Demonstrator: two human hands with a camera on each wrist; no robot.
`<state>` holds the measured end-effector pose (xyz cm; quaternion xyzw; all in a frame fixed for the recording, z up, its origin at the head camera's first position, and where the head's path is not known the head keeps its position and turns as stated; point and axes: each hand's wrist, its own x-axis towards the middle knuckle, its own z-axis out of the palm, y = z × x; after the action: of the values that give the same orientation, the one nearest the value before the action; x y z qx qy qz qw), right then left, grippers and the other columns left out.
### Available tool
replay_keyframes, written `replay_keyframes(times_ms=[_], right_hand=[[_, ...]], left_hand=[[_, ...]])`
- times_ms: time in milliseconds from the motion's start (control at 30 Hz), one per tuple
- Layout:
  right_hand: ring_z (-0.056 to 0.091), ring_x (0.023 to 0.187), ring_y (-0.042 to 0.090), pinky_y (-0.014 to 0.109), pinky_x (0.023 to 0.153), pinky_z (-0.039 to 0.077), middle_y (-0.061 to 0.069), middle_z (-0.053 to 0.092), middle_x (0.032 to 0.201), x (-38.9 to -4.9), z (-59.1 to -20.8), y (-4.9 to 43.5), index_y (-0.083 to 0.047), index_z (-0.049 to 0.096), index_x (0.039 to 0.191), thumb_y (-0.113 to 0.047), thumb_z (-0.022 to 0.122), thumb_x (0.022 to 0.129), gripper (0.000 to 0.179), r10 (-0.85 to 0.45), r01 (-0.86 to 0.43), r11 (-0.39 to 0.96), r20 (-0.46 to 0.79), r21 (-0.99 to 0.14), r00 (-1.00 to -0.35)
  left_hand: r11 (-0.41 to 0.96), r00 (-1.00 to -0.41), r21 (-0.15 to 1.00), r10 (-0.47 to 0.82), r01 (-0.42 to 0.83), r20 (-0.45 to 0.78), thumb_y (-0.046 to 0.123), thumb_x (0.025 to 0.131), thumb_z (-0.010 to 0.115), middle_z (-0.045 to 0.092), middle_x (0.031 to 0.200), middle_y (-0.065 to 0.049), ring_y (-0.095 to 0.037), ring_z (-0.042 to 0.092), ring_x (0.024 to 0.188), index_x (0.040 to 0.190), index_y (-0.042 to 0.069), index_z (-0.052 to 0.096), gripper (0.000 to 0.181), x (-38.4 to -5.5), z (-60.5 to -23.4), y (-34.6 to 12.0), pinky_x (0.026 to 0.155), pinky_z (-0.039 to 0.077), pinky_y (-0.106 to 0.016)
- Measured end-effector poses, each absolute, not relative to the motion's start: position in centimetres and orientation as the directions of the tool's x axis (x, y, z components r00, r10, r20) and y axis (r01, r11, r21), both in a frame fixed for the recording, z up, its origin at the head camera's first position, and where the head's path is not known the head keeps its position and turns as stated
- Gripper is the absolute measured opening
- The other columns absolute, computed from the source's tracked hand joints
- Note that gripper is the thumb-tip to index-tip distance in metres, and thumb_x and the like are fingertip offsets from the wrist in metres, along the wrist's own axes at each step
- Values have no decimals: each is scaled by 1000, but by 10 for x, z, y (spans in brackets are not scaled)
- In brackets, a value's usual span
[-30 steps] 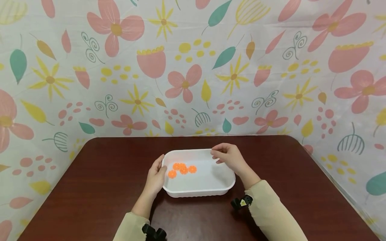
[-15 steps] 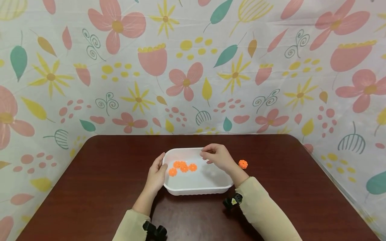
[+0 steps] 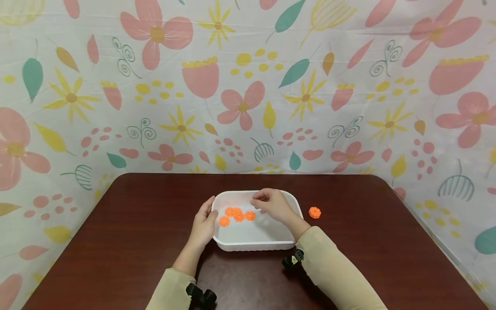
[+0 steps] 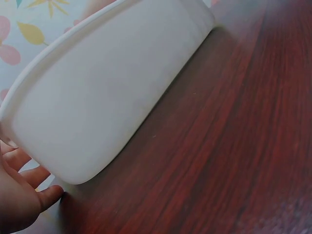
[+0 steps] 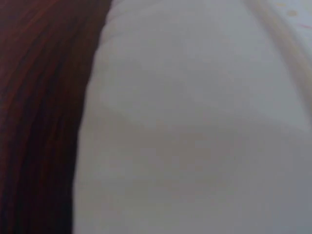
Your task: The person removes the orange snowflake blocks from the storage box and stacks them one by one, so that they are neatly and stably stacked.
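A shallow white plastic tray [image 3: 255, 246] stands on the table. Its left end is held by my left hand [image 3: 203, 221], thumb at the rim and fingers along the outside; in the left wrist view these fingers [image 4: 29, 175] lie at the tray's corner. Several small orange flower-shaped pieces [image 3: 238, 215] lie in the tray's left half. Over the tray's far middle is my right hand [image 3: 273, 204], its fingers loosely bent, just right of the pieces, with nothing seen between them. The tray's outer wall [image 5: 185, 97] fills the right wrist view, where the right hand is hidden.
On the dark brown table [image 3: 368, 258], right of the tray, sits another orange flower-shaped piece or small stack [image 3: 314, 212]. A flower-patterned cloth [image 3: 248, 142] hangs behind the table's far edge.
My right hand has moved left over the tray, from its right rim toward the orange pieces. The orange item right of the tray has come into view from behind the arm. My left hand stays put.
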<state>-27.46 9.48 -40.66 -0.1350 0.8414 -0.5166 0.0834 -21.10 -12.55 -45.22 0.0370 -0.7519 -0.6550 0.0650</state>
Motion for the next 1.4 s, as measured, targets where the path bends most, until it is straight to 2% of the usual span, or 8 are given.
replay_keyframes(times_ms=[200, 433, 533, 833, 1200, 1400], right_hand=[[61, 71, 11, 28, 62, 55, 7, 68, 86, -276, -416, 96, -4, 69, 97, -17, 70, 84, 18, -324, -146, 466, -15, -873, -946], [57, 70, 10, 22, 64, 49, 7, 67, 81, -279, -422, 94, -1, 70, 92, -11, 72, 79, 16, -404, -305, 546, 75, -781, -912], [56, 70, 9, 21, 65, 48, 5, 66, 79, -281, -426, 93, -2, 70, 90, -10, 73, 79, 14, -437, -345, 579, 76, -739, -896], [54, 74, 10, 22, 68, 47, 0, 65, 81, -281, -433, 91, -5, 69, 93, -13, 76, 78, 18, -449, -326, 680, -23, -657, -893], [50, 78, 12, 26, 75, 45, 0, 59, 83, -279, -433, 84, -6, 68, 96, -14, 75, 79, 20, -499, -396, 726, -35, -562, -866], [48, 78, 13, 27, 75, 44, 1, 57, 83, -280, -432, 85, -6, 67, 92, -13, 74, 79, 16, -497, -372, 734, -76, -568, -864]], left_hand=[[140, -989, 990, -148, -3, 18, 8, 97, 43, 39, 147, -18, -31, 38, 135, 145, 7, 37, 49, -211, -450, -124, 109, 33, -50], [135, -989, 991, -147, -13, 7, 9, 97, 43, 36, 149, -18, -30, 36, 137, 145, 7, 36, 49, -211, -446, -125, 110, 32, -49], [133, -989, 991, -149, -17, 3, 9, 97, 42, 37, 149, -18, -30, 36, 136, 145, 7, 36, 49, -212, -448, -125, 110, 32, -49], [131, -988, 991, -150, 0, 20, 8, 96, 42, 38, 148, -19, -31, 38, 135, 145, 5, 36, 49, -211, -449, -124, 109, 33, -49], [139, -990, 990, -142, -22, -2, 10, 98, 42, 36, 149, -17, -30, 36, 136, 146, 8, 36, 49, -211, -449, -126, 110, 32, -50], [137, -990, 990, -139, -18, 1, 10, 98, 42, 38, 148, -18, -31, 38, 135, 146, 8, 36, 48, -210, -450, -125, 108, 33, -50]])
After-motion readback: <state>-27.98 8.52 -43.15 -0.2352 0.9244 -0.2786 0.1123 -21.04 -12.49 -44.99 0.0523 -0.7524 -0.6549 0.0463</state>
